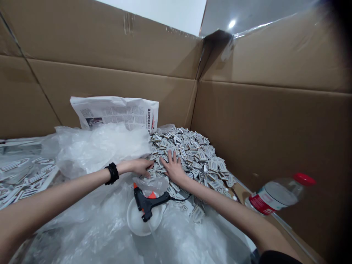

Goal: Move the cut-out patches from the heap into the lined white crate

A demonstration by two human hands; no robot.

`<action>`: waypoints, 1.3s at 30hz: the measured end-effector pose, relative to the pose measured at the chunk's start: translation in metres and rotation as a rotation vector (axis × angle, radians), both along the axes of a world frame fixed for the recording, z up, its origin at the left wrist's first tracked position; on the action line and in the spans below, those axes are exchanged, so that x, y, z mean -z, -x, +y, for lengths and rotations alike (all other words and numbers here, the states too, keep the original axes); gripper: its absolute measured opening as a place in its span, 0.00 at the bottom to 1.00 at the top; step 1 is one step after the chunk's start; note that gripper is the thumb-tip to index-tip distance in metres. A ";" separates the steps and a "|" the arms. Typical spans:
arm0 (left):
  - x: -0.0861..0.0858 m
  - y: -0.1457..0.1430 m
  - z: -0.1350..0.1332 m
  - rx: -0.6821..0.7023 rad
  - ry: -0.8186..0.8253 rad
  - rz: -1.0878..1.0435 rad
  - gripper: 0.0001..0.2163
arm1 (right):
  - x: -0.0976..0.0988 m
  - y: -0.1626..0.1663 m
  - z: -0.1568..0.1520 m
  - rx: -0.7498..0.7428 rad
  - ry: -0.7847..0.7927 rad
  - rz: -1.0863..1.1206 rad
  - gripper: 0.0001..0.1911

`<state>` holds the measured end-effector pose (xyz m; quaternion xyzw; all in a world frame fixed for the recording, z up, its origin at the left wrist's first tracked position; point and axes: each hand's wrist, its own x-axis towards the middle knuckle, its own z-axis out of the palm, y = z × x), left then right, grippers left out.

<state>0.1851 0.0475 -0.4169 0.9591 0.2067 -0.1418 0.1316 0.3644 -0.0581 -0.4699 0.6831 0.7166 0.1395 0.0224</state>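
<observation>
Tall brown cardboard walls (264,128) back a heaped mound of small, flat, grey-and-brown slotted pieces (196,146); the right hand (175,171) lies on the mound, fingers spread open; the left hand (140,167) bends its fingers at the mound's near-left edge, whether gripping I cannot tell; each piece looks light, stiff, perhaps snappable, best pinched by its long edges; their long axes point every way.

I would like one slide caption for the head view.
Left hand and right hand at a heap of grey pieces, with a glue gun over a white dish in front.
</observation>
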 end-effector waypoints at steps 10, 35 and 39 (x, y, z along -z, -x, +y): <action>0.022 0.015 0.002 0.383 -0.433 -0.147 0.27 | -0.001 0.012 0.013 0.088 -0.033 0.055 0.51; 0.052 -0.025 -0.011 -0.237 -0.501 -0.315 0.38 | -0.002 0.010 0.043 0.128 -0.154 -0.001 0.38; 0.048 -0.036 -0.009 -0.251 -0.557 -0.344 0.42 | -0.001 0.010 0.045 0.142 -0.190 0.027 0.37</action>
